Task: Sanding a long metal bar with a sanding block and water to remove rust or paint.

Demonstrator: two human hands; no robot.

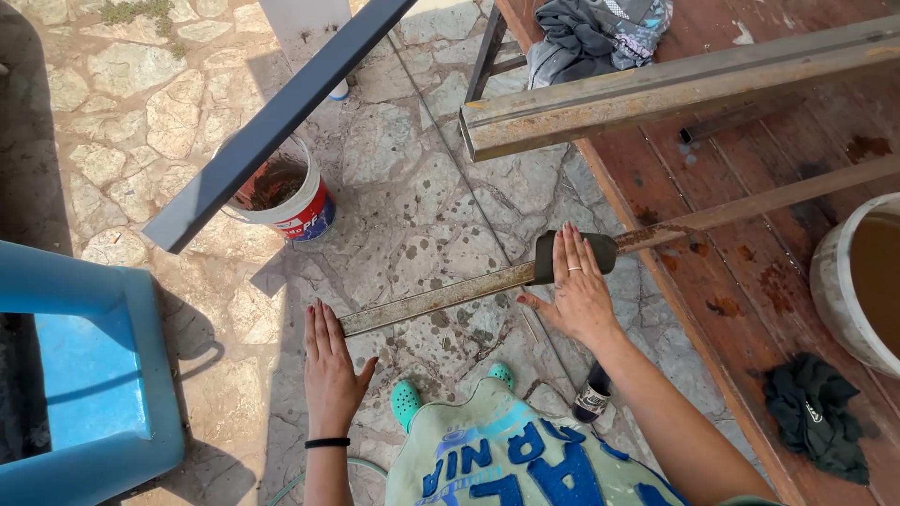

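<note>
A long rusty metal bar [441, 298] reaches from the red wooden table [750, 281] out over the stone floor. My right hand [578, 286] presses a dark sanding pad [572, 255] flat against the bar, fingers spread, a ring on one finger. My left hand [328, 364] is flat and open at the bar's free end, fingertips just touching or beside it, a black band on the wrist. Below are my teal clogs [406, 403] and a pale printed shirt.
A thicker rusty square tube [675, 86] lies across the table, a dark painted beam [272, 122] slants above. A white bucket [286, 192] stands on the floor, a blue plastic tub [84, 365] at left, a bucket of brown liquid [867, 281] at right, dark rags [816, 412], clothes [600, 33].
</note>
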